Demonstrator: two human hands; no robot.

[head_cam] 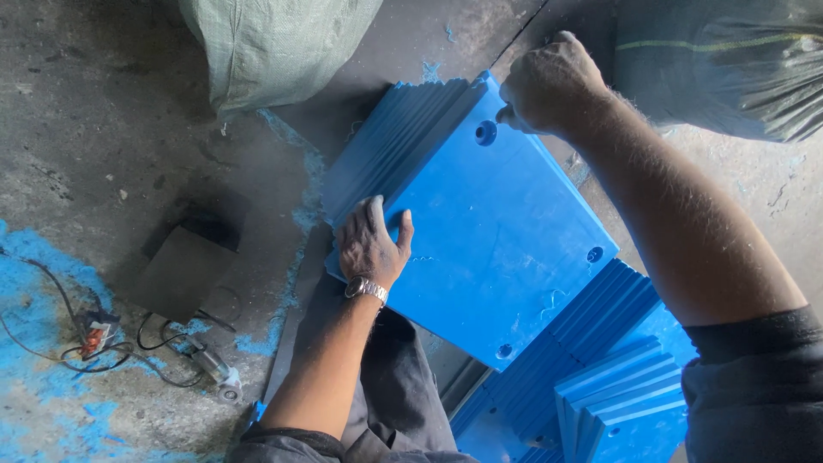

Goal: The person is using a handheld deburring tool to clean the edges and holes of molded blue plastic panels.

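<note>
Top blue plastic plate (506,240) on the stack: thick, stiff, likely heavy, smooth and slick. Left hand (370,244) lies flat, fingers spread, on its near edge. Right hand (549,86) is curled closed at the far corner beside a bolt hole (486,132); grip edges, not faces.

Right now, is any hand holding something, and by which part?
The left hand presses flat on the top blue plastic sheet at its left edge. The right hand is closed at the sheet's far corner; whether it grips a small tool cannot be told.
</note>
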